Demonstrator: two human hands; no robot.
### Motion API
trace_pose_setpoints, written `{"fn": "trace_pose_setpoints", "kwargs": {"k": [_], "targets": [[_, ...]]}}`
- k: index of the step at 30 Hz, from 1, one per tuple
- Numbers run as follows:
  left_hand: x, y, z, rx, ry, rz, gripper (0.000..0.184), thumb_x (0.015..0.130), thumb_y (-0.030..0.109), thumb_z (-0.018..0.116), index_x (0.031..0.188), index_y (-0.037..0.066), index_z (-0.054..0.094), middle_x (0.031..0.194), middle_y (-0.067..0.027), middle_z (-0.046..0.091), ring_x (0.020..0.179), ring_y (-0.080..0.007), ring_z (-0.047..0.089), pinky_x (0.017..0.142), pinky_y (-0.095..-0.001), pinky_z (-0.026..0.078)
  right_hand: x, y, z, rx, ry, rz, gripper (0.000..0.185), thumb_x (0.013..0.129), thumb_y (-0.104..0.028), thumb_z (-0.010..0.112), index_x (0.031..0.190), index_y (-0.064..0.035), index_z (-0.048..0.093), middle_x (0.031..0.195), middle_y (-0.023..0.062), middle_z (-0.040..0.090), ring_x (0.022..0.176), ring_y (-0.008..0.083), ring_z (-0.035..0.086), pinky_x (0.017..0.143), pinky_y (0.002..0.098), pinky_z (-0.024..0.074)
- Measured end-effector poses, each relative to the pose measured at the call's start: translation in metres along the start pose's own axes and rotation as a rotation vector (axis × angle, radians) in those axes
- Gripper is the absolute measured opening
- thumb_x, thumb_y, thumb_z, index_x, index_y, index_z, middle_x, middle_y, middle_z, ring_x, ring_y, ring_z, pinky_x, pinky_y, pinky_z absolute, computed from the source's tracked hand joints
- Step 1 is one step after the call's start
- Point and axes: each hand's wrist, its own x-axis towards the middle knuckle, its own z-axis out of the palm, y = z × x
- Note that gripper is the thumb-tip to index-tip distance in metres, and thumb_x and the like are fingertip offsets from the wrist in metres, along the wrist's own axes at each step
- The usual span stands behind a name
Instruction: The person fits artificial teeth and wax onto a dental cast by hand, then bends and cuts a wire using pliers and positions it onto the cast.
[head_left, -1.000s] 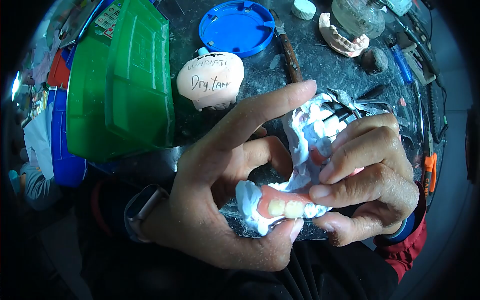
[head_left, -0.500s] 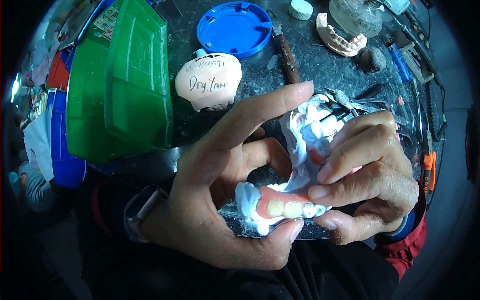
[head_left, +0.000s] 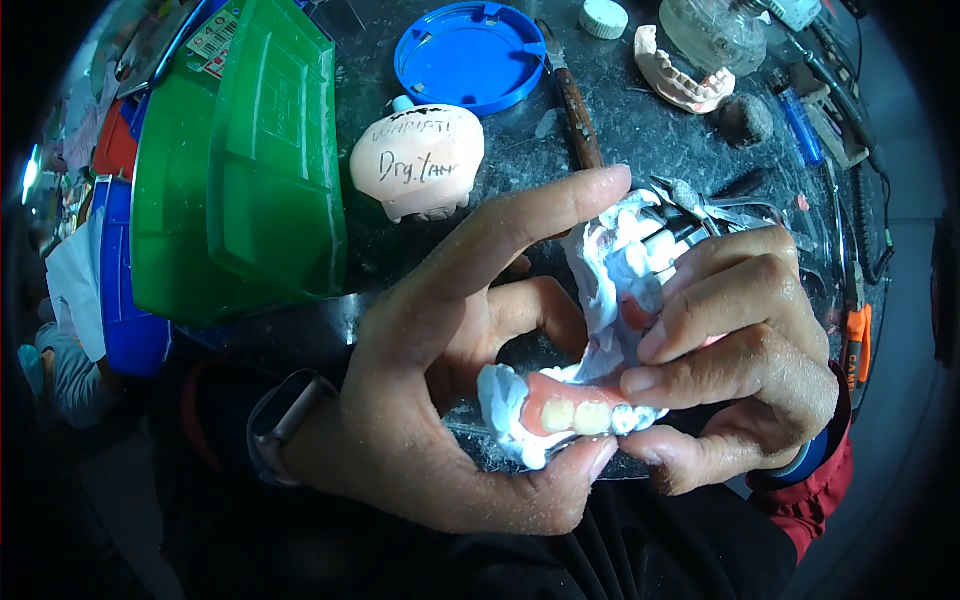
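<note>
Both hands hold a white plaster dental cast (head_left: 603, 290), brightly lit. A pink denture base (head_left: 543, 398) with two yellowish teeth (head_left: 575, 416) lies on its near side. My left hand (head_left: 440, 350) reaches round the cast from the left, index finger at its far end and thumb tip just below the teeth. My right hand (head_left: 745, 360) grips the cast's right side, with its thumb under the near edge and its fingertips beside the pink base. Another bit of pink shows near the right fingertips.
Left stand green bins (head_left: 275, 160) and a blue bin (head_left: 125, 280). Beyond my hands lie an inscribed plaster cast (head_left: 420, 160), a blue lid (head_left: 470, 58), a wooden-handled knife (head_left: 575, 115), another dental cast (head_left: 680, 85) and pliers (head_left: 700, 205). An orange-handled tool (head_left: 858, 340) lies right.
The near part of the cast with the pink base has shifted slightly to the right and tilted a little. Both hands keep nearly the same hold.
</note>
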Motion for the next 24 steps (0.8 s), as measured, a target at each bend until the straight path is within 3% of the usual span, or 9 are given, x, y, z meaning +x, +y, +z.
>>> {"fn": "trace_pose_setpoints", "kwargs": {"k": [1, 3, 4, 6, 10, 15, 16, 22, 24], "targets": [[0.002, -0.001, 0.003, -0.006, 0.012, 0.001, 0.088, 0.067, -0.007, 0.064, 0.140, -0.006, 0.015, 0.123, -0.0195, 0.038, 0.085, -0.0159, 0.059, 0.063, -0.0233, 0.051, -0.001, 0.000, 0.000, -0.005, 0.008, 0.003, 0.032, 0.064, -0.029, 0.082, 0.082, -0.0060, 0.069, 0.086, 0.0059, 0.060, 0.085, 0.0216, 0.051, 0.069, 0.0317, 0.0448], [0.004, -0.014, -0.001, -0.016, -0.055, 0.130, 0.088, 0.067, 0.000, 0.064, 0.139, -0.009, 0.014, 0.127, -0.0236, 0.035, 0.099, -0.0232, 0.052, 0.076, -0.0301, 0.046, -0.002, -0.002, 0.001, -0.016, 0.025, 0.015, 0.031, 0.064, -0.028, 0.081, 0.081, -0.0058, 0.068, 0.086, 0.0063, 0.060, 0.085, 0.0219, 0.051, 0.069, 0.0327, 0.0456], [0.009, -0.032, -0.012, -0.019, -0.136, 0.259, 0.090, 0.067, 0.008, 0.065, 0.137, -0.013, 0.014, 0.132, -0.0277, 0.032, 0.114, -0.0307, 0.044, 0.090, -0.0375, 0.041, -0.003, -0.002, 0.001, -0.019, 0.031, 0.020, 0.030, 0.064, -0.027, 0.081, 0.081, -0.0058, 0.068, 0.086, 0.0064, 0.060, 0.085, 0.0221, 0.051, 0.070, 0.0334, 0.0459], [0.009, -0.041, -0.016, -0.016, -0.165, 0.330, 0.092, 0.066, 0.015, 0.066, 0.136, -0.017, 0.014, 0.137, -0.0318, 0.029, 0.129, -0.0384, 0.035, 0.105, -0.0449, 0.036, -0.003, -0.003, 0.002, -0.020, 0.039, 0.024, 0.029, 0.064, -0.025, 0.080, 0.080, -0.0058, 0.067, 0.086, 0.0067, 0.060, 0.085, 0.0226, 0.051, 0.071, 0.0348, 0.0465], [0.000, -0.013, 0.004, 0.017, 0.041, 0.101, 0.093, 0.065, 0.016, 0.065, 0.136, -0.017, 0.013, 0.138, -0.0320, 0.028, 0.130, -0.0389, 0.034, 0.107, -0.0453, 0.031, -0.003, -0.003, 0.003, -0.013, 0.039, 0.023, 0.029, 0.063, -0.024, 0.080, 0.080, -0.0062, 0.065, 0.086, 0.0067, 0.060, 0.085, 0.0233, 0.051, 0.072, 0.0377, 0.0468], [0.015, -0.054, -0.029, -0.054, -0.309, 0.464, 0.093, 0.065, 0.015, 0.064, 0.136, -0.017, 0.013, 0.139, -0.0311, 0.027, 0.130, -0.0395, 0.033, 0.107, -0.0458, 0.031, -0.003, -0.002, 0.005, 0.001, 0.052, 0.018, 0.029, 0.063, -0.024, 0.080, 0.079, -0.0068, 0.064, 0.087, 0.0067, 0.060, 0.085, 0.0230, 0.051, 0.073, 0.0399, 0.0465], [0.012, -0.056, -0.025, -0.062, -0.272, 0.469, 0.092, 0.065, 0.015, 0.064, 0.136, -0.017, 0.013, 0.139, -0.0310, 0.027, 0.130, -0.0394, 0.033, 0.107, -0.0457, 0.032, -0.003, -0.002, 0.004, 0.001, 0.049, 0.021, 0.029, 0.063, -0.024, 0.080, 0.079, -0.0069, 0.064, 0.087, 0.0067, 0.060, 0.084, 0.0228, 0.051, 0.073, 0.0400, 0.0465], [0.000, -0.013, 0.004, 0.065, 0.044, 0.107, 0.091, 0.066, 0.013, 0.063, 0.135, -0.018, 0.013, 0.138, -0.0315, 0.028, 0.129, -0.0387, 0.035, 0.107, -0.0449, 0.033, -0.002, -0.002, 0.003, -0.002, 0.042, 0.037, 0.028, 0.062, -0.024, 0.080, 0.078, -0.0071, 0.064, 0.085, 0.0063, 0.060, 0.083, 0.0217, 0.051, 0.073, 0.0389, 0.0456], [0.003, -0.019, 0.001, -0.011, -0.013, 0.156, 0.089, 0.067, 0.012, 0.062, 0.135, -0.018, 0.013, 0.138, -0.0318, 0.027, 0.128, -0.0383, 0.036, 0.106, -0.0450, 0.033, -0.002, -0.002, 0.004, -0.002, 0.047, 0.040, 0.028, 0.062, -0.024, 0.080, 0.078, -0.0071, 0.064, 0.085, 0.0062, 0.060, 0.082, 0.0213, 0.050, 0.072, 0.0383, 0.0452]]}}
